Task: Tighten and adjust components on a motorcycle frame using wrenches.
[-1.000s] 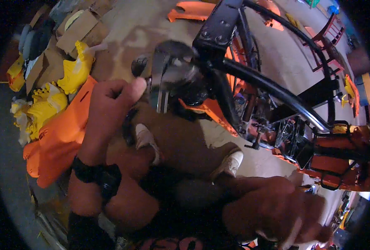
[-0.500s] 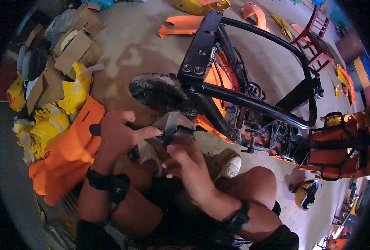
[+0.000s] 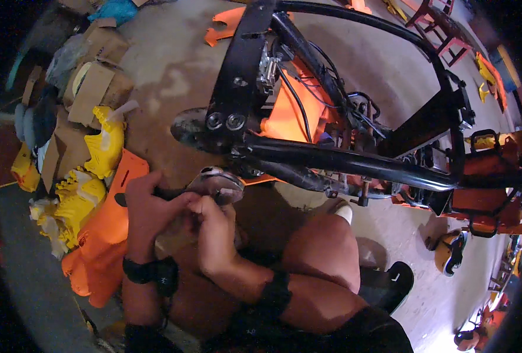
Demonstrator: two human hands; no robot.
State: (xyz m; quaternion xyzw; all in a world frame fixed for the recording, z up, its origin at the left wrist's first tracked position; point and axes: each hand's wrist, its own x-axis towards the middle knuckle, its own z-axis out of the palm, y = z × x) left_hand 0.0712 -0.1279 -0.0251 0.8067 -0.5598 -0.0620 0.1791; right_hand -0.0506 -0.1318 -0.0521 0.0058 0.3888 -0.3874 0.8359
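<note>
My left hand (image 3: 146, 203) is closed round a dark handle (image 3: 120, 199), whose blunt end sticks out past the back of the hand. Just beyond my fingers sits a rounded, shiny metal piece (image 3: 218, 183); whether it joins the handle is hidden. My right hand (image 3: 217, 232) is closed too, its fingertips pinched together against my left thumb below the metal piece. What the pinch holds, if anything, I cannot make out. Right in front stands a black tubular vehicle frame (image 3: 337, 160), with a dark tyre (image 3: 187, 130) under its left end.
Orange body panels (image 3: 105, 235) and yellow moulded parts (image 3: 105, 144) lie to my left, with cardboard boxes (image 3: 93, 91) behind. A yellow-and-black helmet (image 3: 449, 254) rests on the floor at right. Far right stands a red chair (image 3: 443, 29). My bent knee (image 3: 325, 250) is close below the frame.
My right hand has moved left and in to meet the left thumb, its fingers now pinched. The metal piece shows from another side. The view has shifted, bringing the frame nearer.
</note>
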